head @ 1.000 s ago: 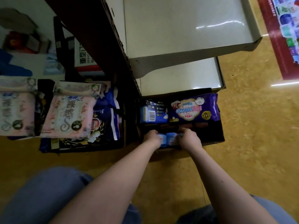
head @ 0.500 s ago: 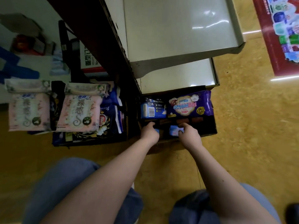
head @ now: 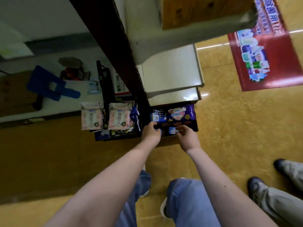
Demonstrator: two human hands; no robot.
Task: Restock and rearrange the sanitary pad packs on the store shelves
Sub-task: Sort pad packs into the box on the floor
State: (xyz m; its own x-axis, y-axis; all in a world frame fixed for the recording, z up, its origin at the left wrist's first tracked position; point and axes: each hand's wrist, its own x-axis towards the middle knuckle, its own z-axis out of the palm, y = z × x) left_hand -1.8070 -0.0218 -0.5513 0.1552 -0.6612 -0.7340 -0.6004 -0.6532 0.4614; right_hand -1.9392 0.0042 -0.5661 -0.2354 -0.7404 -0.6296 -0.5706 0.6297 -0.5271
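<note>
Fingers [head: 180,127] of right hand [head: 186,136] pinching light-blue pad pack [head: 172,130], left hand [head: 150,132] curled round blue pack [head: 160,132], purple pack [head: 180,113] behind, inside black box [head: 196,126]

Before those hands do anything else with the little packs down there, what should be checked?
1. Right hand pinches the small light-blue pack: ok.
2. Grip of the left hand: cannot tell, blurred.
3. Purple pack beside dark blue pack, behind the hands: ok.
4. Free space in front: cannot tell, hands cover it.
5. Standing room: not ok, another person's shoes close on the right.
</note>
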